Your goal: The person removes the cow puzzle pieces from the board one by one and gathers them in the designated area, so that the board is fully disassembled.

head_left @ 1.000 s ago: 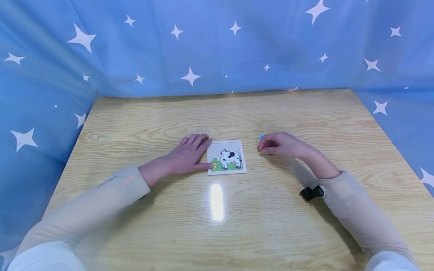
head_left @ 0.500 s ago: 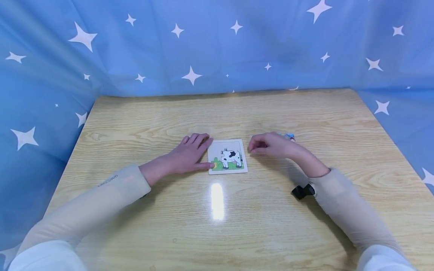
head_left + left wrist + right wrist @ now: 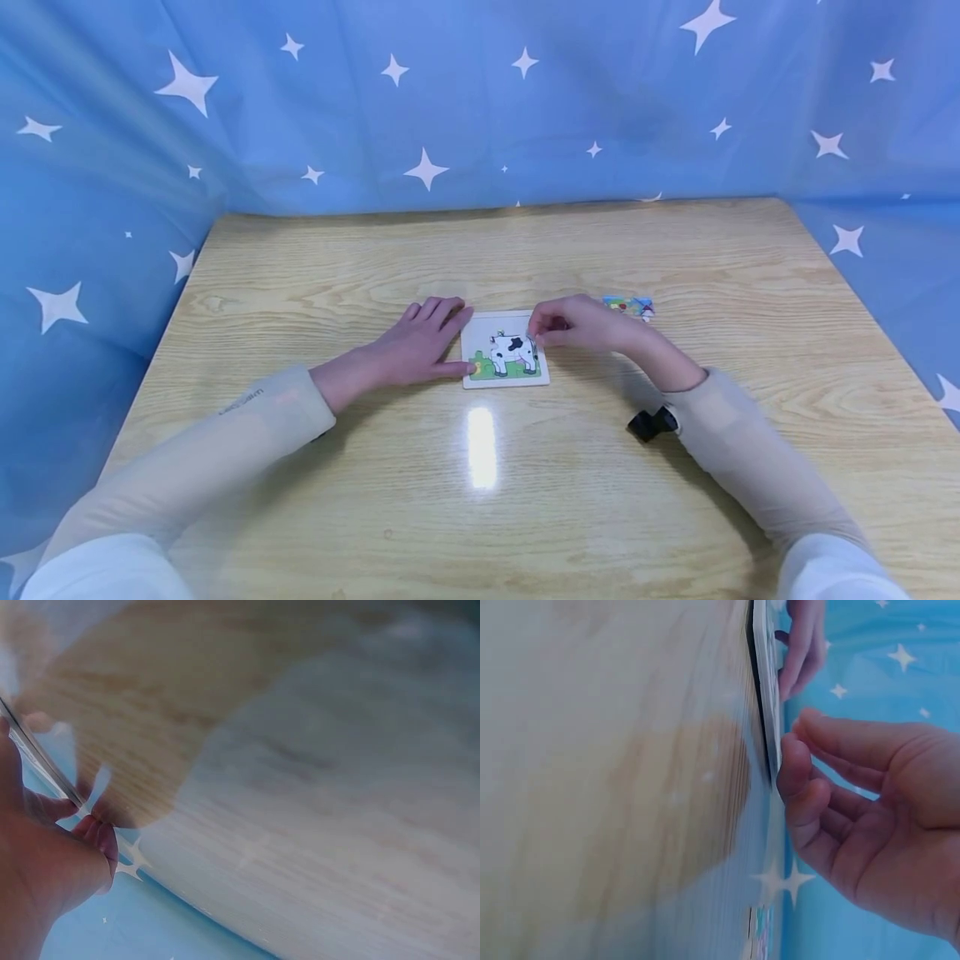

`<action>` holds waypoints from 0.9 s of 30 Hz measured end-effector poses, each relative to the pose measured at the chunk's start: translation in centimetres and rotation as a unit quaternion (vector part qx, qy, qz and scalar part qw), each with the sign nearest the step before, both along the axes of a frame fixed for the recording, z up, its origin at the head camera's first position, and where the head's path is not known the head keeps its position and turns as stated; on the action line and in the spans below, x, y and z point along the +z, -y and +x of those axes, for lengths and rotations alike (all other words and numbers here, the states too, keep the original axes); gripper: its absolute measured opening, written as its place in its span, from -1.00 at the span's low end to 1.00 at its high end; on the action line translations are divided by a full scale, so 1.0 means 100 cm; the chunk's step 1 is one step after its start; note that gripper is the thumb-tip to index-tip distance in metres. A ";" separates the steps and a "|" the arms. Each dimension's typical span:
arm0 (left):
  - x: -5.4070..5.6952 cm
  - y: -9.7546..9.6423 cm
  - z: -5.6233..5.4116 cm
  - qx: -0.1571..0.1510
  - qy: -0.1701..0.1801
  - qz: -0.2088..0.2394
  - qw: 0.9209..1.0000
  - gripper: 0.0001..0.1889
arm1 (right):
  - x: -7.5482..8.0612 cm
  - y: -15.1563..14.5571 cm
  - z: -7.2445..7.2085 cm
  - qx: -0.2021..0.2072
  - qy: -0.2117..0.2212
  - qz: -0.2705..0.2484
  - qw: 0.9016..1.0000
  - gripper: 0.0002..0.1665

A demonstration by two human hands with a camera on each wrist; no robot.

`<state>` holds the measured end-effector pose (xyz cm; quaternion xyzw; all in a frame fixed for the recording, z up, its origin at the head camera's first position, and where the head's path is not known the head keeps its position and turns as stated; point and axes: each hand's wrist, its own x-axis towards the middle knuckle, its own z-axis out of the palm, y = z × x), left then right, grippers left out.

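A square puzzle board (image 3: 501, 320) lies on the table in the head view, its white frame around a cow picture (image 3: 512, 350) on green ground; the upper part inside is plain pale. My left hand (image 3: 416, 343) spreads along its left side, with thumb and index finger touching the frame. At the board's right edge, my right hand (image 3: 581, 323) brings thumb and fingertips together over the frame. It seems to pinch a small puzzle piece, mostly hidden by the fingers. The right wrist view shows the curled right hand (image 3: 870, 802) beside the thin board edge (image 3: 765, 697).
Colourful puzzle pieces (image 3: 628, 307) lie on the wooden table (image 3: 375, 500) behind the right wrist. A blue curtain (image 3: 480, 100) with white stars hangs around the back and sides. A black wrist camera (image 3: 652, 424) sits under the right sleeve.
My right hand has moved left from the loose pieces to the board's right edge, uncovering more of those pieces. The left hand has stayed at the board's left side.
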<state>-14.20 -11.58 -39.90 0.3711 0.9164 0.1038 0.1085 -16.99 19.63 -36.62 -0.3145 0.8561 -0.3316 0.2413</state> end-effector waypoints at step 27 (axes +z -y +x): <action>-0.001 0.000 0.001 -0.002 -0.009 -0.001 1.000 -0.03 | 0.002 0.037 -0.004 0.028 -0.014 0.028 0.999 -0.75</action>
